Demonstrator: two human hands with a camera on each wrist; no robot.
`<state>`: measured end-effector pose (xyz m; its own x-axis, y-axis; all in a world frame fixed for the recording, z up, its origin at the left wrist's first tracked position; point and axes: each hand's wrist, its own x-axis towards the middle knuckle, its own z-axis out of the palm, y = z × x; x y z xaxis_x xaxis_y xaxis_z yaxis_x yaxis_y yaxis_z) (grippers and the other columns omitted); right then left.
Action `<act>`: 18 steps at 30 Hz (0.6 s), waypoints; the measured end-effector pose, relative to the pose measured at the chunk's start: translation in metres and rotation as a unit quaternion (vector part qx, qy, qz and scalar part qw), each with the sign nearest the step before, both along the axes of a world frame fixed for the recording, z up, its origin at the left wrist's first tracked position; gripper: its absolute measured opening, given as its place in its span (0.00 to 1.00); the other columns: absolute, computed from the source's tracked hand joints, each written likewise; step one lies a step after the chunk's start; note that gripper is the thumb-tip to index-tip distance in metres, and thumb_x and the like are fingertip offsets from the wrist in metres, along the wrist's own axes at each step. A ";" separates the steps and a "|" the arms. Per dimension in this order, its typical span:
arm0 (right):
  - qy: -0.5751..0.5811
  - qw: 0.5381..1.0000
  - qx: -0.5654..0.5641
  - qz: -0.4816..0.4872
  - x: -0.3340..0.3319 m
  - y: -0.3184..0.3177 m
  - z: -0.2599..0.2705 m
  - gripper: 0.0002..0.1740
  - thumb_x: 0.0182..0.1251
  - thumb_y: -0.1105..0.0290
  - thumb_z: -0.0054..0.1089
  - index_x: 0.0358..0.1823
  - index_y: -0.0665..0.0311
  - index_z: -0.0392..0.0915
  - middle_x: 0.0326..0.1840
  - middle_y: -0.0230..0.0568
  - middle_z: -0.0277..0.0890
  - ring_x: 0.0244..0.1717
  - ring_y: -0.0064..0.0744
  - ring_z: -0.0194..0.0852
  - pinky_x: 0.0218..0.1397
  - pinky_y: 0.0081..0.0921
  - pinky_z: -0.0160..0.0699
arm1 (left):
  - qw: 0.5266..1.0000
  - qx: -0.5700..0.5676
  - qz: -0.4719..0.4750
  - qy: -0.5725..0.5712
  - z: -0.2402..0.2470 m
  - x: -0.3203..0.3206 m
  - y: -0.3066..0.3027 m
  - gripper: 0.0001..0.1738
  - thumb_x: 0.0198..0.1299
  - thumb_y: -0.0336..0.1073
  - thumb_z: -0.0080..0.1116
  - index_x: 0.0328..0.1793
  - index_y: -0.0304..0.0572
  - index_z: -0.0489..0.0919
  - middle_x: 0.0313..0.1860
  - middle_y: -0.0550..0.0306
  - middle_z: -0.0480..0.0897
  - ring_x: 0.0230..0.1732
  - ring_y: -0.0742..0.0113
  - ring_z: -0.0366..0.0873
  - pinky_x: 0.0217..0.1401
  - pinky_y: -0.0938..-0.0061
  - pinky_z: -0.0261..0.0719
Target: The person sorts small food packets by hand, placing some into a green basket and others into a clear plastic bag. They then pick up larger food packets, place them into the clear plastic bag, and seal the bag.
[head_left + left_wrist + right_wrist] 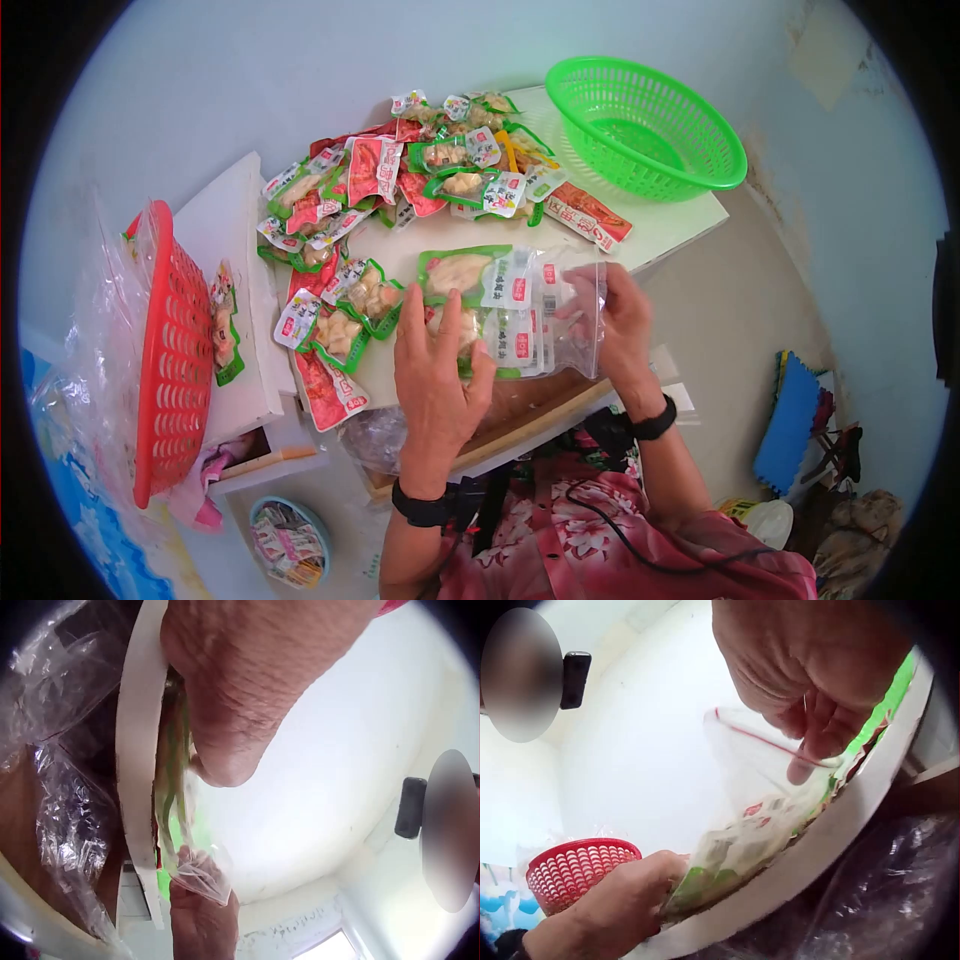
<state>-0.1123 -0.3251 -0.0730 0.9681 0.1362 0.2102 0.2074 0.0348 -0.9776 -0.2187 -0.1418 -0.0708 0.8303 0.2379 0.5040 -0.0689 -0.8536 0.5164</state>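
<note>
Below the hands, next to a floral red-and-white shirt, the pale wooden edge of a drawer shows, with crumpled clear plastic beside it. Just above, at the near side of a white table, lies a clear plastic zip bag with green-edged, white-labelled packets inside. The left hand rests on the bag's left end, fingers nearly straight and spread, not curled round it. The right hand pinches the bag's other end between thumb and bent fingers, near the red line along its mouth. Farther left, a red perforated plastic basket is tipped on its side. Beyond the bag, red and green-and-white packets are heaped, and a bright green plastic basket stands at the table's far right, before a pale blue wall.
</note>
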 end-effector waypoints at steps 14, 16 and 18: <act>0.125 0.987 0.022 0.096 -0.047 -0.005 0.010 0.24 0.72 0.66 0.64 0.63 0.68 0.69 0.48 0.36 0.82 0.43 0.20 0.76 0.42 0.16 0.73 | 0.995 0.074 0.057 0.045 -0.004 -0.006 -0.025 0.33 0.72 0.41 0.52 0.81 0.40 0.64 0.79 0.26 0.57 0.78 0.30 0.58 0.78 0.46 0.58; 0.086 0.994 -0.021 0.062 -0.045 0.006 0.009 0.16 0.72 0.70 0.65 0.57 0.67 0.74 0.42 0.31 0.81 0.40 0.15 0.73 0.40 0.16 0.71 | 0.995 0.066 0.061 0.037 -0.004 -0.006 -0.027 0.34 0.72 0.42 0.53 0.81 0.40 0.63 0.79 0.26 0.58 0.78 0.29 0.58 0.78 0.45 0.58; 0.038 0.998 -0.031 0.044 -0.028 0.004 -0.009 0.09 0.73 0.72 0.63 0.49 0.67 0.75 0.37 0.26 0.77 0.37 0.12 0.69 0.39 0.16 0.69 | 0.996 0.055 0.064 0.028 -0.004 -0.007 -0.029 0.35 0.72 0.42 0.54 0.82 0.41 0.62 0.78 0.26 0.59 0.78 0.29 0.58 0.78 0.45 0.58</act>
